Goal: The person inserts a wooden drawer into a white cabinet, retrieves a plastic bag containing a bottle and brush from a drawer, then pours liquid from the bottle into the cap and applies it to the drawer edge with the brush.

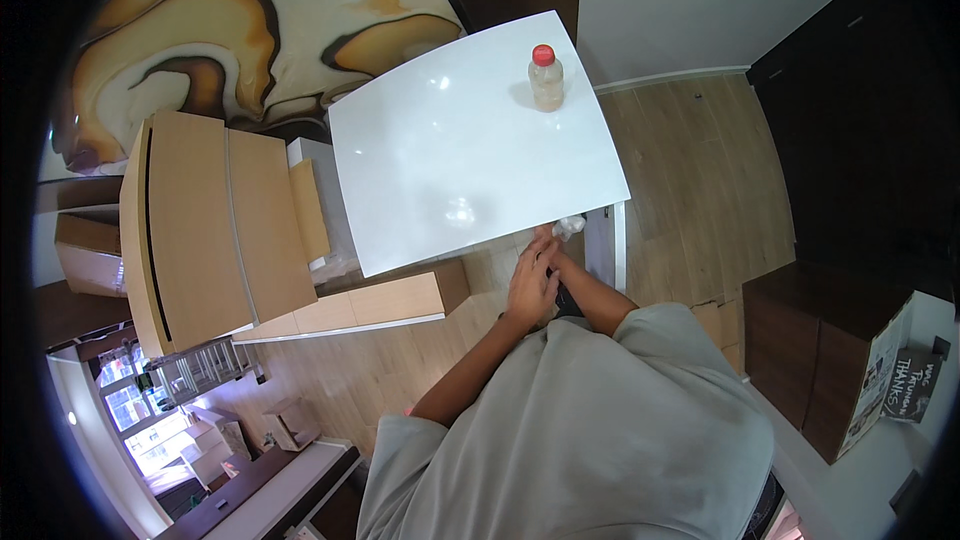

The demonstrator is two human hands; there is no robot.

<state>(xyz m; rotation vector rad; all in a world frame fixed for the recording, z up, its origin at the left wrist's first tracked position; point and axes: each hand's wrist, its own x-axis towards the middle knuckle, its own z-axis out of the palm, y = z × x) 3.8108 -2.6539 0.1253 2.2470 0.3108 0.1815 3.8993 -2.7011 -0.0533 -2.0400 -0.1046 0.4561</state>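
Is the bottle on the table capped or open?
Capped: the red cap sits on top of the bottle. Whether it's screwed tight, I cannot tell.

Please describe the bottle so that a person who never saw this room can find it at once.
Find the large, glossy white tabletop at the upper middle of the view. Near its far right corner stands a pale, see-through bottle. Its bright red cap sets it apart from the crumpled white item by the near edge.
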